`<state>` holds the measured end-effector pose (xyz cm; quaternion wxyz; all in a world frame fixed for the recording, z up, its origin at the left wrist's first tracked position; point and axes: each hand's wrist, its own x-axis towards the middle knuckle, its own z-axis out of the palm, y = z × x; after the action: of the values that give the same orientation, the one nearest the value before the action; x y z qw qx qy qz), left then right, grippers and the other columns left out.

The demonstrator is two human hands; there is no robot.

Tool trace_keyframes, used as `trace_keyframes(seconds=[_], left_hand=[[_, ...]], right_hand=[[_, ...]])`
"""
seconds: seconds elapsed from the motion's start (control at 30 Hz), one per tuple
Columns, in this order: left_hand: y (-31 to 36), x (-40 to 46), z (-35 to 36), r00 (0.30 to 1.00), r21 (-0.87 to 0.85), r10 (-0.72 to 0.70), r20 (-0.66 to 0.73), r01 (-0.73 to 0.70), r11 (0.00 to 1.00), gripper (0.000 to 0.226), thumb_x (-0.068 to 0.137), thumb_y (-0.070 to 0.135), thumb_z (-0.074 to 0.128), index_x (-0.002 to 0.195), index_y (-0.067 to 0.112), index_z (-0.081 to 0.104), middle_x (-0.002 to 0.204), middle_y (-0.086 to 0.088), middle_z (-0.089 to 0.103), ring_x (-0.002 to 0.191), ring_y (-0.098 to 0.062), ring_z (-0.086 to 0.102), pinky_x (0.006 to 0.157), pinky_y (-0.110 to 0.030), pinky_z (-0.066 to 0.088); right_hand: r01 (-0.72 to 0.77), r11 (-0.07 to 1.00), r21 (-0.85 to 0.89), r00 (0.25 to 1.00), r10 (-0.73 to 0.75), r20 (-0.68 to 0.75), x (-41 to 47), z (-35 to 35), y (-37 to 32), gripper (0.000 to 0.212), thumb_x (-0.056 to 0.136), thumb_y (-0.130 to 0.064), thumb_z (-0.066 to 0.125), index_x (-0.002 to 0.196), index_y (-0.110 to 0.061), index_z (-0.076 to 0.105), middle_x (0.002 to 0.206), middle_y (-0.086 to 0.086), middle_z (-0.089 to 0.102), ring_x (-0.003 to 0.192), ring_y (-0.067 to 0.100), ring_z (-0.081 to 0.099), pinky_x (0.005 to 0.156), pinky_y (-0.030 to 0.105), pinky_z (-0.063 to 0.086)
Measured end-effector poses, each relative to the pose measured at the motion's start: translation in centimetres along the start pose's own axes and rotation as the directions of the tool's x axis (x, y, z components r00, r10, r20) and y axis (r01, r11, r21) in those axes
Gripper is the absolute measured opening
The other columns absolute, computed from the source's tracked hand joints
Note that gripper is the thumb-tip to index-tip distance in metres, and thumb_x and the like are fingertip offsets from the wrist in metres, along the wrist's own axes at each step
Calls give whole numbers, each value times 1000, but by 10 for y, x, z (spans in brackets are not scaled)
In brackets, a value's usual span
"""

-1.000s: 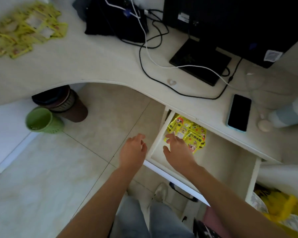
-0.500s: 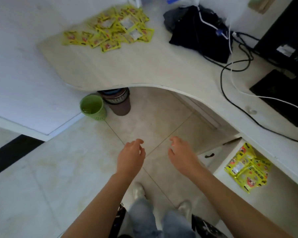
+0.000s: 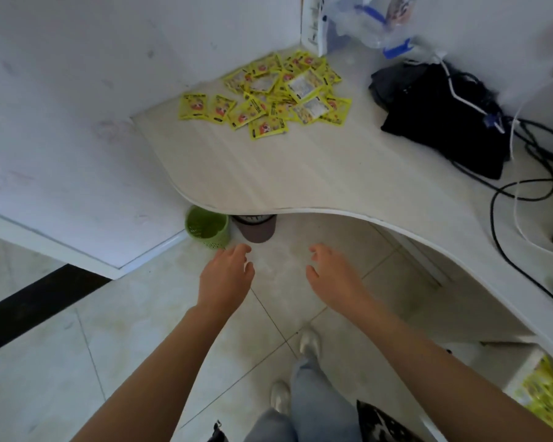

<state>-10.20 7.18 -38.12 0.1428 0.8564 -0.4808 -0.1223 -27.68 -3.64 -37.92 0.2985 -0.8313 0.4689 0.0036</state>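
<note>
Nearest: pale shoes (image 3: 310,344) on the cream tiled floor (image 3: 125,330).

Left grip (image 3: 225,279) and right grip (image 3: 335,279): bare hands held out side by side above the floor, apart from each other. Fingers loosely curled, half open, holding nothing and touching nothing.

Lower right edge: open white drawer (image 3: 523,368) under the worktop, with a second batch of yellow sachets (image 3: 542,397) lying inside.

Further out: small green perforated plastic bin (image 3: 208,231), just beside a round brown bin (image 3: 256,231) tucked partly under the worktop's rim.

Beyond: pale wood-grain curved worktop (image 3: 300,173).

Far corner, against the white wall: loose heap of small flat yellow foil sachets with red print (image 3: 268,94). Mostly overlapping, with a few lying single at the near left fringe. Well apart from both grips.

Handling, as a judgement:
- Very light, thin and limp.
- Glossy film, probably slippery, so prone to slide or fan out of a stack.
- Not fragile, though a hard squeeze risks a burst seam.
- Best taken by a sealed edge in a thumb-and-finger pinch.
- Alternatively, raked together flat and lifted as a clamped bundle, starting with the singles at the near fringe.

Far right: black fabric bag (image 3: 444,122), black and white cables (image 3: 498,218) and a clear plastic bag (image 3: 374,23).
</note>
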Motion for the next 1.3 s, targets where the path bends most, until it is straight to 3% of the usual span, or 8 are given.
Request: trace_keyframes(seconds=[0.17,0.37,0.73,0.97,1.1,1.3], left_hand=[[-11,63,-14,999,-1,-11,-33,11,1000,22,92,26,53,112,18,57,104,0,63,96,-19,58,76,-34,51],[-17,150,-24,999,-20,-52,-9,51,998,29,93,26,51,121,21,55,108,4,63,104,-17,55,82,-36,51],[-49,276,-37,986,27,-156,63,155,988,29,95,28,47,119,17,57,115,0,60,107,-20,54,83,-38,50],[-90,361,-51,969,49,-199,148,193,980,38,94,29,46,130,16,47,126,-5,56,116,-25,49,88,-40,47],[-115,407,-58,954,40,-236,186,233,972,42,95,28,47,134,14,42,132,-9,52,122,-29,45,93,-43,44],[-143,465,-59,939,27,-276,206,276,961,46,93,27,50,134,8,41,137,-13,46,124,-35,40,95,-48,43]], right_hand=[[29,1000,8,1000,-29,6,71,-17,-15,43,94,-23,47,135,-11,43,129,9,56,117,26,51,96,37,46],[91,994,-62,996,-91,6,162,-47,-36,39,95,-25,48,132,-16,45,121,4,58,112,23,52,92,38,48],[189,971,-147,980,-176,97,304,-73,-78,40,96,-25,47,135,-14,42,125,6,54,116,25,49,90,38,48],[189,958,-215,979,-168,116,379,-68,-100,36,97,-21,48,131,-12,42,128,9,48,115,29,47,86,39,46],[149,957,-248,988,-132,86,413,-65,-108,40,99,-19,44,137,-10,37,133,12,43,118,32,44,90,43,47],[112,943,-313,990,-78,121,445,-61,-111,45,94,-16,52,137,-10,39,133,13,45,120,33,42,93,43,46]])
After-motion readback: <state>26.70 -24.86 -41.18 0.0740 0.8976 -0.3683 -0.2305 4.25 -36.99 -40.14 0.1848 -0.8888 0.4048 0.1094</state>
